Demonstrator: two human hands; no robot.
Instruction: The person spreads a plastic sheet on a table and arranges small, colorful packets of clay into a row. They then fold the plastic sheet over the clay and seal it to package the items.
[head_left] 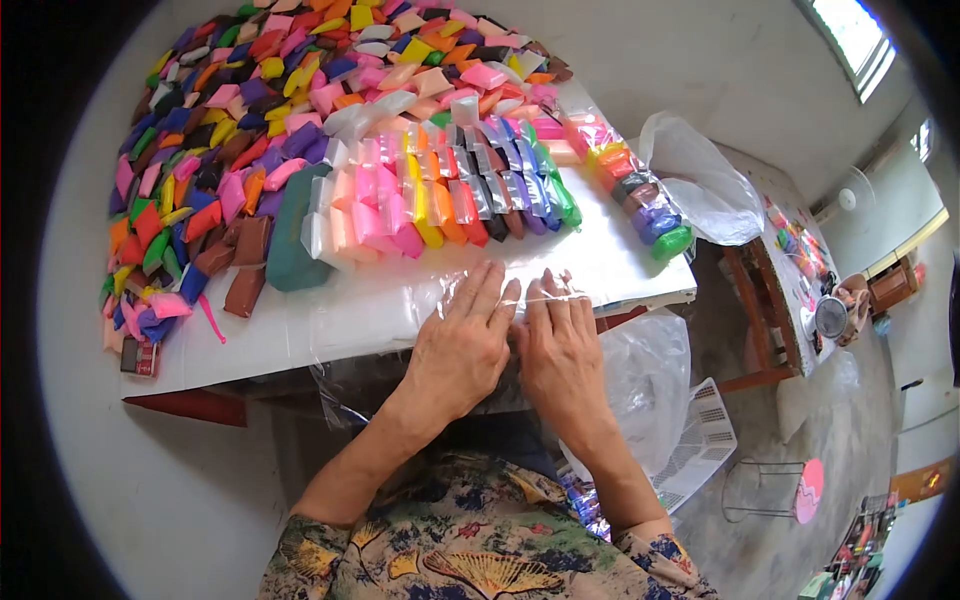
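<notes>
My left hand [462, 345] lies palm down at the table's front edge, its fingers stretched out over a sheet of clear plastic film or a flat bag [385, 308]. Right beside it, my right hand [562, 360] rests on the same plastic with fingers extended; a shiny fold crosses its fingertips. The thumbs are close together, and what lies under the palms is hidden. Just beyond my fingers stand rows of small wrapped packets [430, 195], sorted by colour from white and pink through yellow, orange, red, black and blue to green.
A large heap of mixed coloured packets [250, 110] covers the back and left of the white table [270, 350]. A filled clear bag [635, 190] lies at the right edge beside an empty plastic bag [710, 190]. Below are a white basket [700, 440] and a pink-topped stool [810, 490].
</notes>
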